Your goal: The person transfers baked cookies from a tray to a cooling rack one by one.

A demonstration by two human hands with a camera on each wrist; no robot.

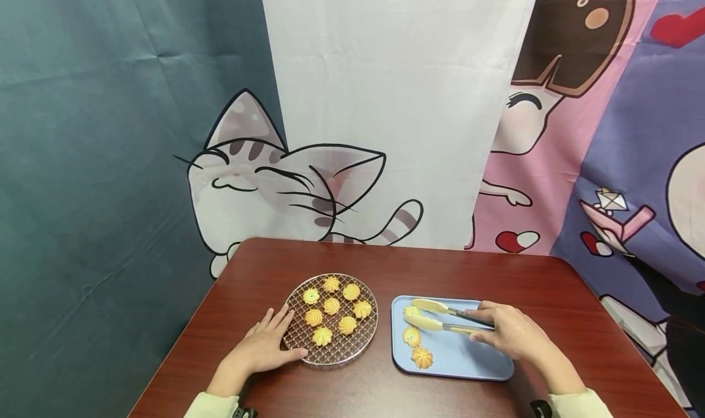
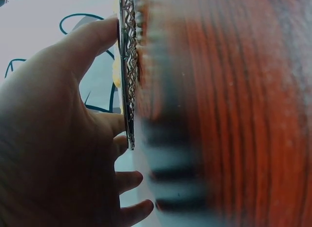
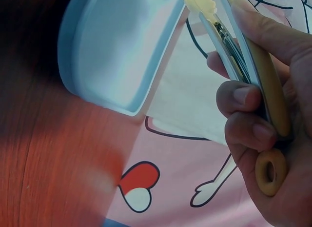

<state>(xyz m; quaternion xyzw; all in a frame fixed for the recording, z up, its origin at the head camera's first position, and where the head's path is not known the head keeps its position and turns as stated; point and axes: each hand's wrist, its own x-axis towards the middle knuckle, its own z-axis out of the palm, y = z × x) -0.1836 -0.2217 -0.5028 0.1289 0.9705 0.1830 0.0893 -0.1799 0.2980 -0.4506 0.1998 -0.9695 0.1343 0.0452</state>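
Note:
My left hand [image 1: 261,343] lies with fingers spread at the left edge of a round wire cooling rack [image 1: 352,346]; thumb and index finger touch its rim. On the rack sit several golden piped cookies [image 1: 331,306]. My right hand [image 1: 512,329] grips a pair of tongs [image 1: 459,328] with cream tips, held over a light blue tray [image 1: 468,360]. Fingers curl round the tan tong handle [image 3: 270,90] in the right wrist view. The parted tong tips are at a cookie [image 1: 411,311] in the tray's far left corner, partly hiding it. Two more cookies [image 1: 417,346] lie nearer me along the tray's left side.
Rack and tray stand side by side on a dark red wooden table [image 1: 440,265], a narrow strip of tabletop between them. A cloth backdrop with a cartoon cat [image 1: 264,191] hangs behind the table's far edge.

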